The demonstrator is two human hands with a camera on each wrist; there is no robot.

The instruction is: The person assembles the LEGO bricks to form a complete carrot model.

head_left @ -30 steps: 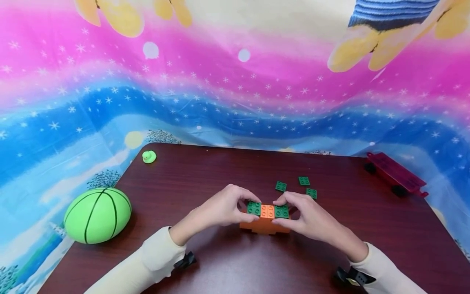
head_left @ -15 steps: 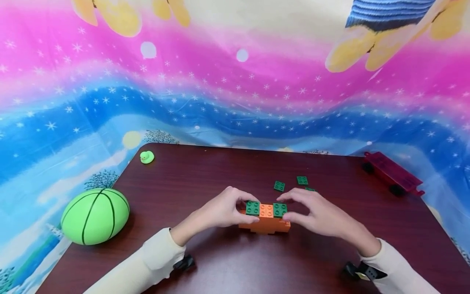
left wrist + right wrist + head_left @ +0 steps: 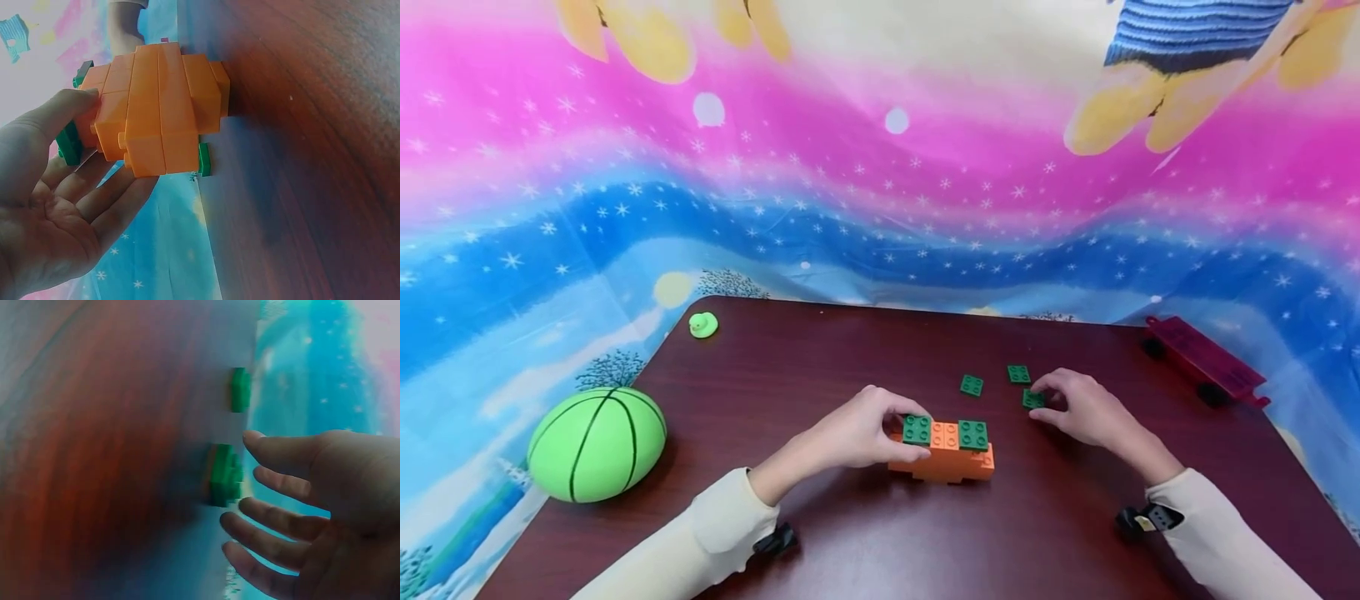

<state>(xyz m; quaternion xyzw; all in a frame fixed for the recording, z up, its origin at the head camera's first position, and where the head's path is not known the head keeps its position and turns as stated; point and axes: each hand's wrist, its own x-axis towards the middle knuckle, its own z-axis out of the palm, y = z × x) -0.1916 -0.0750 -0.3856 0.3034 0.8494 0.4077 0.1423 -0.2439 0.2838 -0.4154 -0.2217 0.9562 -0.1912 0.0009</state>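
Note:
An orange toy-brick build stands on the table, with a green two-by-two brick on its right top end and another green brick on its left top end. My left hand grips the build's left end, thumb on the near side and fingers behind. In the left wrist view, the orange build shows stepped layers. My right hand is over the table to the right, thumb and fingers apart beside a loose green brick. The right wrist view shows its fingers loosely spread next to that brick.
Two more loose green bricks, one at the left and one farther back, lie beyond the build. A green ball sits at the table's left edge, a small green duck at the back left corner, a red toy skateboard at the right.
My right hand has let go of the build's right green brick and moved right and away to the loose bricks. My left hand has stayed on the build.

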